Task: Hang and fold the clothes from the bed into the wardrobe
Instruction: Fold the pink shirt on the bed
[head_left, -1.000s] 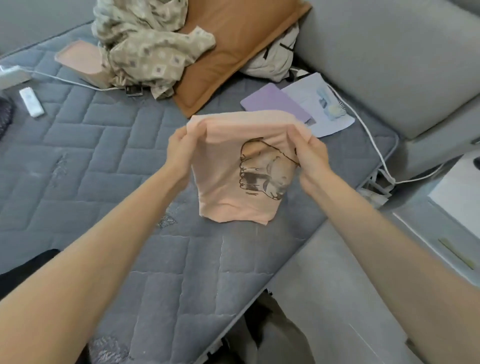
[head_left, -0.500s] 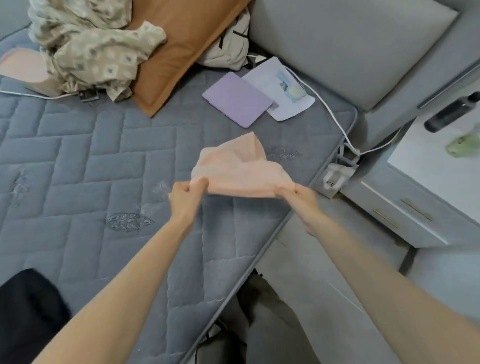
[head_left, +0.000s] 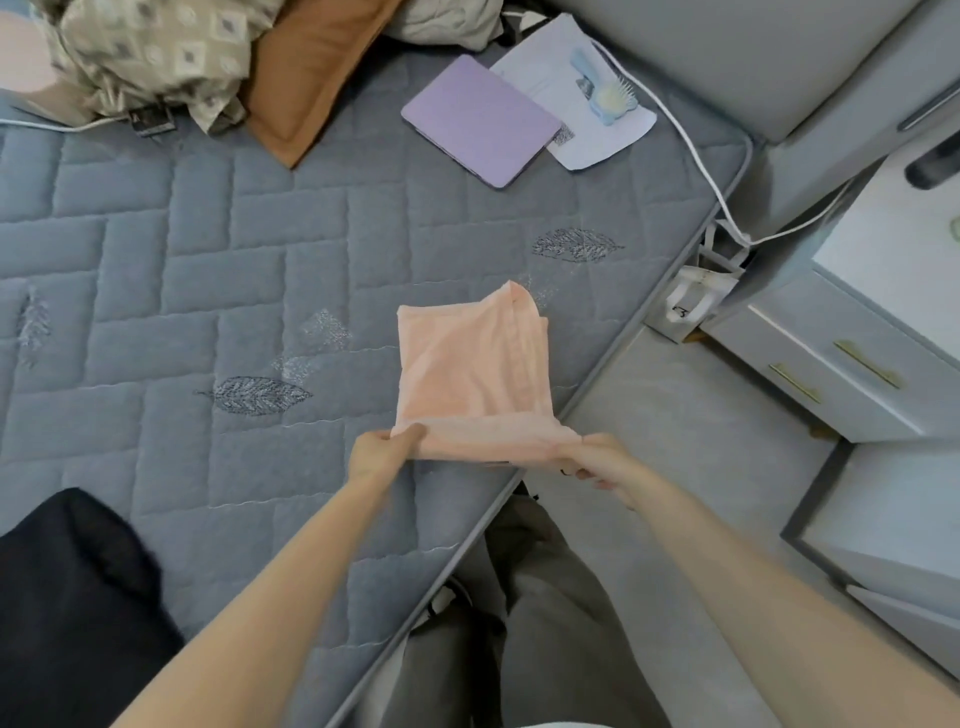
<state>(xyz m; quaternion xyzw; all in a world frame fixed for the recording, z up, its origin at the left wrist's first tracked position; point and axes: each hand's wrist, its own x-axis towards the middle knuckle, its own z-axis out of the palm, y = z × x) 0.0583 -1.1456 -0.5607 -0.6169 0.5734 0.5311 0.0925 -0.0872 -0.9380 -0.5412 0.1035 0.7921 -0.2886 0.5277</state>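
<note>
A peach-pink garment (head_left: 470, 374), folded into a rough square, lies flat on the grey quilted bed (head_left: 208, 260) near its right edge. My left hand (head_left: 382, 451) pinches the garment's near left corner. My right hand (head_left: 597, 462) grips the near right corner, just past the mattress edge. The printed side of the garment is hidden. A beige patterned garment (head_left: 150, 57) is heaped at the far left of the bed, and a pale garment (head_left: 447, 21) lies bunched behind the pillow.
A brown pillow (head_left: 311, 78), a purple tablet case (head_left: 478, 119), a paper with a hairbrush (head_left: 608, 96) and a white cable (head_left: 696, 150) lie at the bed's head. A dark cloth (head_left: 67, 597) covers the near left. A drawer unit (head_left: 841, 358) stands right.
The garment was held up with its print showing, then folded and lowered; it now lies flat on the bed. Both hands dropped toward me with its near edge.
</note>
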